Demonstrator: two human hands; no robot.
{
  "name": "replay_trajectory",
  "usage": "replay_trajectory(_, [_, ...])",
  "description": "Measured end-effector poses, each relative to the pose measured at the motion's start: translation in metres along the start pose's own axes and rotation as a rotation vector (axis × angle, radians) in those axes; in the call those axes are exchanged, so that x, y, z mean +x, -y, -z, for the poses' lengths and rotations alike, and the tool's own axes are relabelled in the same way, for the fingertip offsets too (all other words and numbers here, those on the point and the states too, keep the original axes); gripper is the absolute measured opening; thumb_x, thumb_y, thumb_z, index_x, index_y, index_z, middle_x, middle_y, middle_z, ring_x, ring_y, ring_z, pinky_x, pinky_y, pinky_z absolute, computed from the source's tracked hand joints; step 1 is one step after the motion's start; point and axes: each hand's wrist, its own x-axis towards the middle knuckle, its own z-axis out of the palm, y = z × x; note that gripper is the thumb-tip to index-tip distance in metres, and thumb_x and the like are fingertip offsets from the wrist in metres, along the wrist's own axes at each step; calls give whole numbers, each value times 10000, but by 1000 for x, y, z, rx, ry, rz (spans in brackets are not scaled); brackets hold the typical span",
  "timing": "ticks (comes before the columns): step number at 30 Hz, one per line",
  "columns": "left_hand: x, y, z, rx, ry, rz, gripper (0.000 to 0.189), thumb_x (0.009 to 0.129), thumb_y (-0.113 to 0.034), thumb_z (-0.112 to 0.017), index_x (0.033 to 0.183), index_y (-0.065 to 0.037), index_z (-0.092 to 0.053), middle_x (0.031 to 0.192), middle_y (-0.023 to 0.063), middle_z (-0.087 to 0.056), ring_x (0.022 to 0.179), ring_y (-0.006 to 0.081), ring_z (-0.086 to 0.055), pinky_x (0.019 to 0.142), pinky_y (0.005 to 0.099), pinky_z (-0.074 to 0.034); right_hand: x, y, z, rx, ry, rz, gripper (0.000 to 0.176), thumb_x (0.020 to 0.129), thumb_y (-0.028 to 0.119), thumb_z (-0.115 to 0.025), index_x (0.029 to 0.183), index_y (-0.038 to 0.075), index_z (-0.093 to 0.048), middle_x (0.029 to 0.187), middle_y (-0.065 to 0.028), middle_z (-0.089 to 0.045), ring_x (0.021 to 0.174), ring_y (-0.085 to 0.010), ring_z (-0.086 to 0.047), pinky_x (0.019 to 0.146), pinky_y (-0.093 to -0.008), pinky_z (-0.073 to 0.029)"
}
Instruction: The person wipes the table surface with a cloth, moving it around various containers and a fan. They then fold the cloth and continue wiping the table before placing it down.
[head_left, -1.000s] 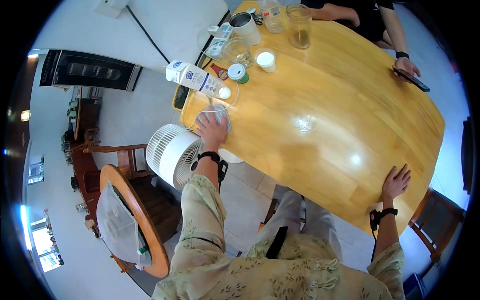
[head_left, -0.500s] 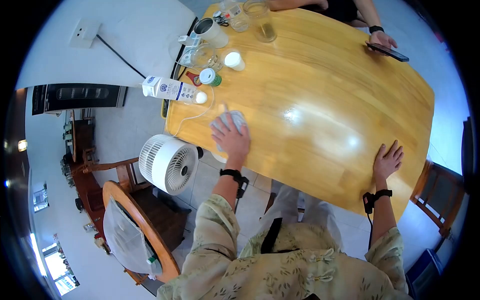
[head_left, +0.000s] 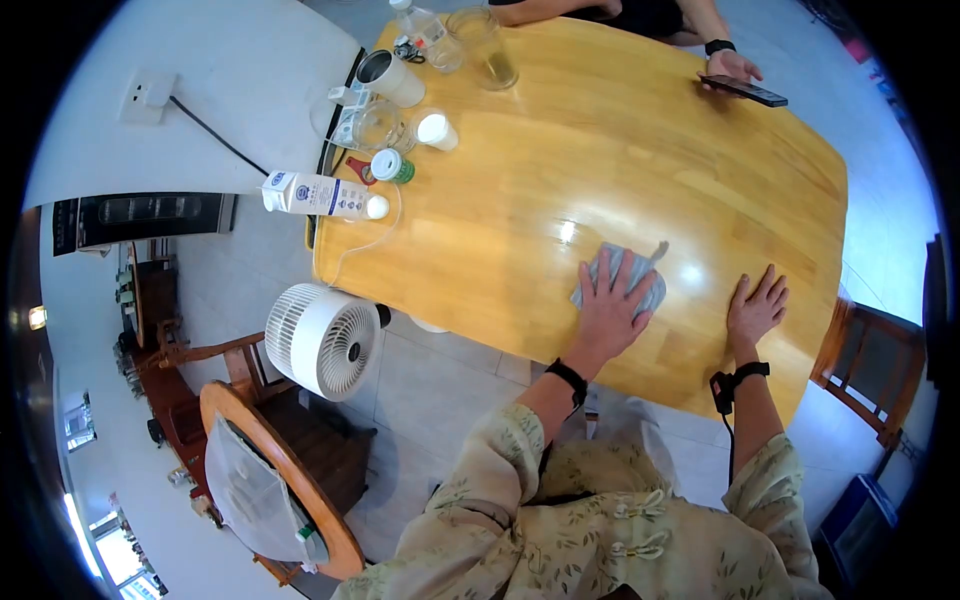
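Observation:
My left hand (head_left: 609,315) lies with its fingers spread on top of a light grey-blue cloth (head_left: 652,290), pressing it flat on the wooden table (head_left: 480,220). A corner of the cloth sticks out beyond the fingertips. My right hand (head_left: 757,310) rests palm down on the bare wood near the table's right edge, fingers apart and nothing under them that shows. Both wrists wear black bands.
At the table's left stand a milk carton (head_left: 315,194), a green-and-white cup (head_left: 391,166), a white cup (head_left: 437,131), a metal cup (head_left: 391,78) and a glass jar (head_left: 483,48). A white fan (head_left: 323,341) is beside the table. Across it, a person's hand (head_left: 734,68) holds a phone (head_left: 744,90).
My left hand and the cloth under it have moved right across the table, from near the left edge towards my right hand. The view has shifted slightly; my right hand stays on the table.

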Motion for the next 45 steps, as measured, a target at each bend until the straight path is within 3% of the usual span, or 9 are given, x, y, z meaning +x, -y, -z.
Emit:
replay_trajectory(5, [-53, 40, 20, -51, -9, -45, 679, 852, -459, -657, 1474, -257, -473, 1615, 184, -245, 1461, 521, -161, 1094, 757, -145, 1, -3, -7, -48, 0, 4, 680, 994, 563, -422, 1554, 190, -332, 1609, -201, -275, 1482, -404, -233, 1164, -583, -192])
replay_trajectory(13, [-122, 180, 64, 314, -142, 650, 785, 883, -488, -615, 1566, -241, -317, 1630, 215, -184, 1471, 534, -117, 1127, 721, -114, 1, -3, -6, -36, -6, 14, 686, 986, 539, -447, 1548, 161, -339, 1592, -227, -294, 1473, -430, -235, 1156, -595, -192])
replay_trajectory(18, [-93, 239, 69, 362, -205, 808, 717, 932, -519, -524, 1565, -262, -308, 1634, 218, -171, 1476, 524, -108, 1116, 735, -118, 1, 0, -3, -7, 8, -5, 696, 979, 537, -454, 1548, 155, -335, 1598, -228, -277, 1475, -430, -227, 1159, -600, -182])
replay_trajectory(22, [-38, 210, 68, 359, -212, 946, 673, 976, -549, -425, 1577, -292, -265, 1634, 207, -170, 1470, 533, -108, 1096, 738, -155, 2, 1, -2, -10, 19, -21, 700, 973, 538, -456, 1549, 159, -336, 1600, -227, -273, 1478, -426, -218, 1163, -600, -167])
replay_trajectory(30, [57, 45, 0, 313, -63, 300, 637, 952, -568, -466, 1531, -315, -389, 1649, 146, -189, 1480, 520, -75, 1103, 763, -82, 5, 5, 8, 13, 42, -38, 710, 969, 542, -449, 1548, 148, -331, 1613, -220, -240, 1489, -417, -190, 1166, -606, -149])
replay_trajectory(33, [40, -25, -10, 129, 86, 35, 619, 916, -521, -555, 1493, -326, -447, 1643, 134, -214, 1486, 505, -87, 1103, 768, -83, 4, 5, 10, 15, 44, -41, 709, 969, 539, -453, 1546, 145, -333, 1609, -224, -245, 1488, -421, -193, 1166, -610, -147])
replay_trajectory(37, [-10, -49, -15, -49, 195, -248, 617, 882, -466, -634, 1464, -327, -484, 1631, 125, -244, 1487, 487, -127, 1095, 776, -113, 4, 5, 13, 45, 47, -35, 706, 970, 537, -455, 1546, 146, -333, 1606, -229, -251, 1486, -427, -198, 1166, -612, -144])
replay_trajectory(40, [-29, -20, -7, -85, 177, -250, 660, 854, -497, -660, 1466, -323, -483, 1622, 122, -267, 1482, 487, -157, 1081, 783, -136, 3, 6, 11, 54, 26, -26, 698, 971, 531, -458, 1541, 146, -343, 1603, -232, -257, 1483, -429, -205, 1164, -616, -145])
replay_trajectory(45, [-40, 84, 32, 239, 19, 187, 736, 851, -550, -638, 1505, -288, -427, 1630, 149, -240, 1476, 495, -171, 1083, 774, -136, 4, 5, 10, 69, 20, -31, 700, 963, 537, -463, 1535, 147, -357, 1603, -233, -257, 1481, -432, -208, 1160, -618, -150])
